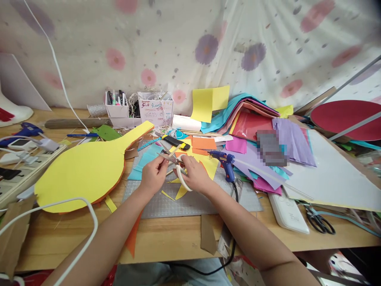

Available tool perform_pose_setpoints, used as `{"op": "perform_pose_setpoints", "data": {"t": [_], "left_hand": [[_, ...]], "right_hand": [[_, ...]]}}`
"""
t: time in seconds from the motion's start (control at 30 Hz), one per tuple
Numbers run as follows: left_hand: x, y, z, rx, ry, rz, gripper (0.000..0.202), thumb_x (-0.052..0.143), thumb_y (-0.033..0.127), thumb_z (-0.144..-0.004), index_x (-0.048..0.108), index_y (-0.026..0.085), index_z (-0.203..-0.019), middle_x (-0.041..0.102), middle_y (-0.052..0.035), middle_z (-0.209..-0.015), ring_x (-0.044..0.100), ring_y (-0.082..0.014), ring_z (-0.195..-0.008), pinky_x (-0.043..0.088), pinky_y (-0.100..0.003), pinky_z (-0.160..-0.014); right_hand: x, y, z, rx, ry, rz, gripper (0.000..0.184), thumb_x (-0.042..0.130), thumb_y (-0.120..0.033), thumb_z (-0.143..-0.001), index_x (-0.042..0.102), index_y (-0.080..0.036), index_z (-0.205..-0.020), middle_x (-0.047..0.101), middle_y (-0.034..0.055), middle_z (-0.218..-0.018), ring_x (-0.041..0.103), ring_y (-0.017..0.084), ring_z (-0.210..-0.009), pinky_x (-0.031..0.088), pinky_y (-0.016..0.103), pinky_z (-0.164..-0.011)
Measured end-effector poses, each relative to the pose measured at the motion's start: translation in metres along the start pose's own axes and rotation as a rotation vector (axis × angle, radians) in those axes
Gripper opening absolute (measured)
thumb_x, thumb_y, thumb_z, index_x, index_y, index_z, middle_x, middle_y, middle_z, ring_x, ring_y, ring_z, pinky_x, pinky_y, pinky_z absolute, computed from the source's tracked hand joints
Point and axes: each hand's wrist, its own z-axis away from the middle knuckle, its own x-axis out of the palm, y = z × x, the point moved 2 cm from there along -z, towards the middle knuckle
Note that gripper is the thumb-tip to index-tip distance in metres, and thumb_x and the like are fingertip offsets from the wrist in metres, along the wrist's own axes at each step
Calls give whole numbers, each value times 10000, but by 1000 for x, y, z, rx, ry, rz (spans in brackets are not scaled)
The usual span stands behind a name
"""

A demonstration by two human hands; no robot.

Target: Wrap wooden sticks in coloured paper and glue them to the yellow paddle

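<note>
My right hand [195,172] is closed around the white handles of a pair of scissors [182,178]. The scissor blades stand apart and point left, toward my left hand [154,171]. Its fingers are pinched together at the blades; a small dark bit shows by the fingertips, too small to name. Both hands are over a grey cutting mat [178,210] strewn with yellow paper scraps [212,163]. Just beyond them lies a black and yellow utility knife [176,142]. A blue hot glue gun [224,161] rests to the right of my right hand.
A large yellow guitar-like cutout [83,174] lies at left beside a power strip [26,176]. White pen boxes [156,109] stand at the back. Folded coloured paper [232,113], a white power bank [288,214] and black-handled scissors [320,220] are at right. The glue gun's black cord [235,238] hangs over the front edge.
</note>
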Motion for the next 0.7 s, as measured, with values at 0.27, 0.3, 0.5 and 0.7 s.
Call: {"op": "perform_pose_setpoints", "data": {"t": [0.27,0.3,0.5,0.7], "left_hand": [[-2,8,1,61,57,-196,260,388,292,-837,619,183,-784,660,-40,-732,579,-144,-649,384,-237,-585],[-1,8,1,59,54,-204,264,385,295,-840,616,181,-787,663,-45,-745,582,-148,-659,383,-239,-589],[3,9,3,53,61,-301,233,370,273,-845,583,182,-836,656,-56,-785,588,-166,-699,375,-250,-600],[1,8,1,35,88,-199,171,423,294,-832,558,189,-828,640,-23,-744,568,-137,-654,390,-232,-590]], "right_hand": [[6,-3,-4,147,4,75,125,459,-307,-784,482,-199,-843,602,50,-808,543,186,-741,343,272,-616],[6,-3,-4,156,0,86,115,463,-303,-775,487,-204,-827,607,41,-790,548,183,-720,336,269,-605],[5,0,-5,150,-16,103,138,463,-339,-765,494,-205,-762,603,17,-683,550,170,-638,310,261,-569],[3,3,-6,141,1,82,144,456,-341,-775,495,-209,-816,615,23,-766,553,180,-721,322,263,-590]]}}
